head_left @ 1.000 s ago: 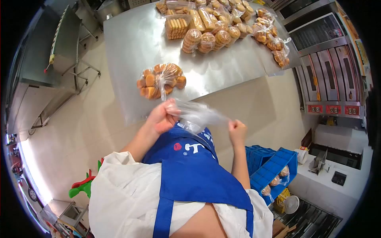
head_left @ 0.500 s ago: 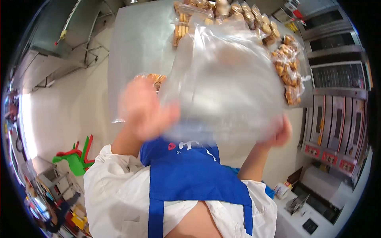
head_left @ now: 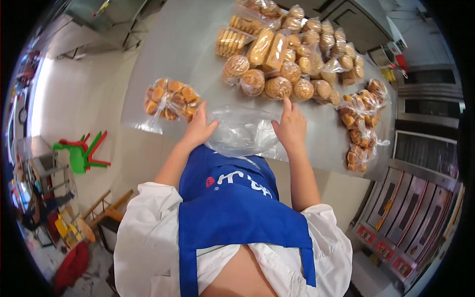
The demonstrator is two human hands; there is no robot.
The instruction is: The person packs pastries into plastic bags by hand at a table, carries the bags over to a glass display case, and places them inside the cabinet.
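Observation:
A clear plastic bag spreads at the table's near edge, in front of the blue apron. At its left side is my left hand, thumb and fingers apart, with the fingertips close to a tied clear bag of golden bread pieces. My right hand is on the bag's right side, its fingers extended and thumb spread, fingertips pointing toward the bagged round buns. Neither hand grips anything that I can see.
Many bagged loaves and buns cover the far part of the metal table. Tied bags of bread line its right side. Ovens stand at the right, a green and red chair at the left.
The clear bag, held up and opened out half a second ago, now lies low by the table edge. Both hands have come down beside it and opened. The view has turned.

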